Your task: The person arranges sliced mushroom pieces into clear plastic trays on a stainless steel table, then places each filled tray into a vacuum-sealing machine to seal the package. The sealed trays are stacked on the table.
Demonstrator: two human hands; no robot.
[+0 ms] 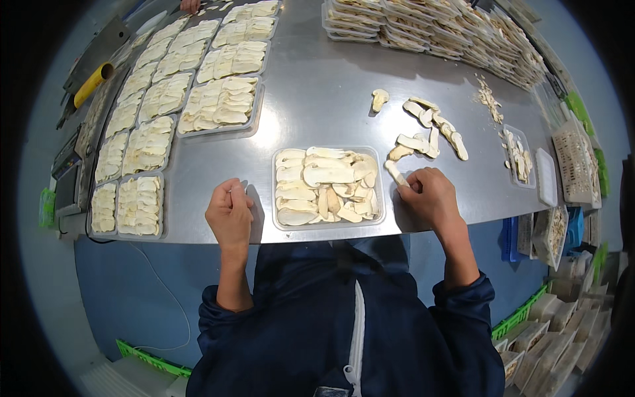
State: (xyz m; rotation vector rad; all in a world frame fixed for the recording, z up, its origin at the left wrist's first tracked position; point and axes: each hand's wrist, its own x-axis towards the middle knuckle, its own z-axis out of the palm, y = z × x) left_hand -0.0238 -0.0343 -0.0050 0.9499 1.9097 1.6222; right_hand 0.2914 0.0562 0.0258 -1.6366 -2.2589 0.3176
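Observation:
A clear plastic tray (379, 218) stands near the table's front edge, between my hands. Overlapping mushroom slices (292, 191) fill its left side in a column, and smaller pieces lie mixed at its lower right. My right hand (429, 196), right of the tray, pinches the end of a mushroom slice (395, 173). Beyond that hand, loose mushroom slices (449, 134) lie in a curved group on the steel table (317, 99), with a single slice (380, 100) farther off. Left of the tray, my left hand (230, 208) rests at the table with fingers curled; whether it holds anything is hidden.
Filled trays (221, 106) stand in rows at the left. Stacked trays (426, 30) rise at the back right. At right are a small tray of pieces (518, 156), crumbs (488, 99) and a white empty tray (546, 177). Another person's hand (190, 5) shows at the top left.

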